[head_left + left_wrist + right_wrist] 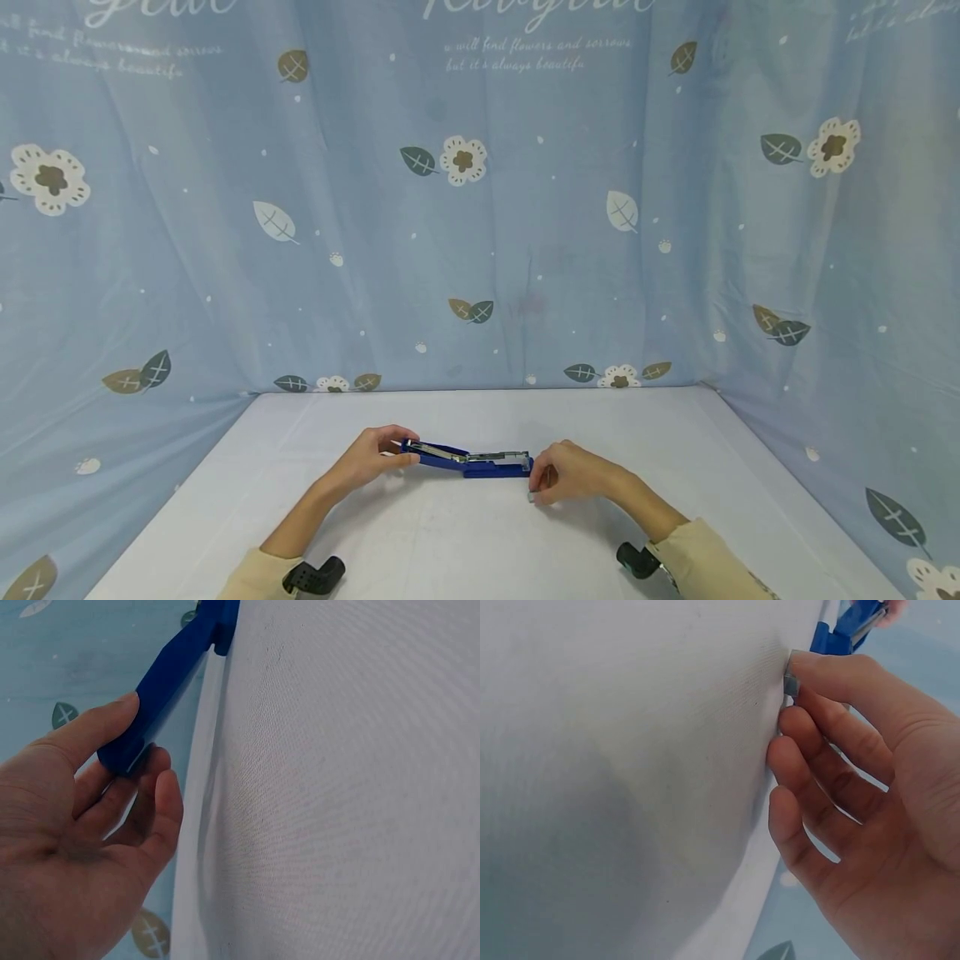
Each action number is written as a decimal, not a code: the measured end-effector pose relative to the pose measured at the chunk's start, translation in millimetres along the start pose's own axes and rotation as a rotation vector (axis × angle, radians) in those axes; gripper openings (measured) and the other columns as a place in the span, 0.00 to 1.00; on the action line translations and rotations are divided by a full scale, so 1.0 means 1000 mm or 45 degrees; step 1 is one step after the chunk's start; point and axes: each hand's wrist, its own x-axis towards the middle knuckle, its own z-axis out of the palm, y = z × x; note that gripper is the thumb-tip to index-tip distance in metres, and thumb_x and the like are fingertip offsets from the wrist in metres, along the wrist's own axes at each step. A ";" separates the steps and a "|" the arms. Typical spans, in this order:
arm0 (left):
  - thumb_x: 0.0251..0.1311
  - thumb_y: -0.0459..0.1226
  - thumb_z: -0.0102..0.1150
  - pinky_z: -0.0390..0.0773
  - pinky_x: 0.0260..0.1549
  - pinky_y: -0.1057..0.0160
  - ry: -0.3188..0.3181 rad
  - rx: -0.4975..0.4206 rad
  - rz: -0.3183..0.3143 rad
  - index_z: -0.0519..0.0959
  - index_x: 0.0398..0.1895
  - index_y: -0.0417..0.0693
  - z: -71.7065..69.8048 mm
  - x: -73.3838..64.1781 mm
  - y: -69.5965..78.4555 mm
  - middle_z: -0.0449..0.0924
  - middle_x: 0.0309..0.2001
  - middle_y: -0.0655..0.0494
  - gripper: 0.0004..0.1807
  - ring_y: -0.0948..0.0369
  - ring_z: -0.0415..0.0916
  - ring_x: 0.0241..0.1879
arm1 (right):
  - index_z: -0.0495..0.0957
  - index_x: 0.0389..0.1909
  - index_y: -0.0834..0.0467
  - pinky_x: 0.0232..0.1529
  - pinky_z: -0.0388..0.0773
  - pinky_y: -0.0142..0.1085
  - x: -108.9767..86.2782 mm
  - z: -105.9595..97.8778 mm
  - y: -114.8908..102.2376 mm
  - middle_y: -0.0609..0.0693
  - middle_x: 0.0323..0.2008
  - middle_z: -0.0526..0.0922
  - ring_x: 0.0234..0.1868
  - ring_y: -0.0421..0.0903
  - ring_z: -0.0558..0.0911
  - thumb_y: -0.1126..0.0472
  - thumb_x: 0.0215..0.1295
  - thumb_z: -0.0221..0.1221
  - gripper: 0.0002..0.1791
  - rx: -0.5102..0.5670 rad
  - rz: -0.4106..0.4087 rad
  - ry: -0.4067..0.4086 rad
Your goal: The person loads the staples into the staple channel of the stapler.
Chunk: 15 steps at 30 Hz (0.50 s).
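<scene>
A blue stapler (497,471) lies opened out flat on the white table, its metal magazine facing up. My left hand (369,457) holds the end of its raised top arm between thumb and fingers; in the left wrist view the thumb lies along the blue cover (161,686). Beside the stapler's other end is my right hand (573,472), pinching a small grey strip of staples (791,681) between thumb and index finger, low over the table. Its other fingers are loosely curled.
The white table (450,542) reaches back to a blue patterned curtain (480,233) that hangs behind and along both sides. Black wrist cameras are strapped at the left cuff (315,575) and the right cuff (637,560).
</scene>
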 end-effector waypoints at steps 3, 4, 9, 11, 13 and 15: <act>0.59 0.44 0.68 0.78 0.35 0.67 0.001 0.014 0.006 0.80 0.53 0.47 0.000 0.000 -0.001 0.83 0.48 0.48 0.21 0.60 0.81 0.42 | 0.84 0.31 0.50 0.31 0.75 0.26 0.000 0.000 -0.001 0.36 0.25 0.81 0.26 0.30 0.75 0.59 0.55 0.71 0.05 0.014 -0.008 -0.005; 0.59 0.44 0.68 0.78 0.35 0.67 0.001 0.016 0.008 0.79 0.53 0.47 0.000 0.000 -0.001 0.83 0.48 0.48 0.21 0.60 0.81 0.42 | 0.84 0.31 0.51 0.31 0.75 0.26 0.000 0.000 -0.001 0.37 0.25 0.81 0.26 0.30 0.75 0.60 0.55 0.71 0.05 0.017 -0.012 -0.006; 0.59 0.44 0.67 0.78 0.35 0.66 -0.003 0.011 0.011 0.79 0.53 0.46 0.001 0.000 -0.002 0.83 0.48 0.48 0.21 0.60 0.81 0.42 | 0.84 0.31 0.54 0.30 0.75 0.25 0.000 0.000 -0.002 0.39 0.25 0.82 0.25 0.31 0.75 0.61 0.55 0.71 0.05 0.027 -0.024 -0.007; 0.59 0.43 0.67 0.78 0.36 0.66 -0.005 -0.004 0.012 0.79 0.53 0.47 0.001 0.000 -0.001 0.83 0.48 0.48 0.20 0.59 0.81 0.43 | 0.85 0.31 0.54 0.30 0.75 0.25 -0.001 -0.001 -0.003 0.40 0.25 0.83 0.25 0.30 0.75 0.62 0.54 0.71 0.05 0.025 -0.027 -0.004; 0.59 0.43 0.67 0.78 0.36 0.66 -0.005 -0.014 0.006 0.79 0.53 0.47 0.001 0.000 0.000 0.84 0.48 0.48 0.20 0.58 0.81 0.44 | 0.85 0.30 0.54 0.30 0.75 0.25 -0.001 -0.001 -0.004 0.40 0.25 0.83 0.25 0.30 0.75 0.62 0.54 0.71 0.04 0.024 -0.028 -0.001; 0.59 0.43 0.68 0.78 0.36 0.67 -0.004 -0.025 0.002 0.79 0.54 0.46 0.001 -0.001 0.000 0.84 0.48 0.48 0.21 0.57 0.81 0.44 | 0.85 0.30 0.54 0.29 0.75 0.25 -0.001 0.000 -0.005 0.41 0.25 0.83 0.24 0.30 0.75 0.63 0.54 0.71 0.04 0.033 -0.028 0.001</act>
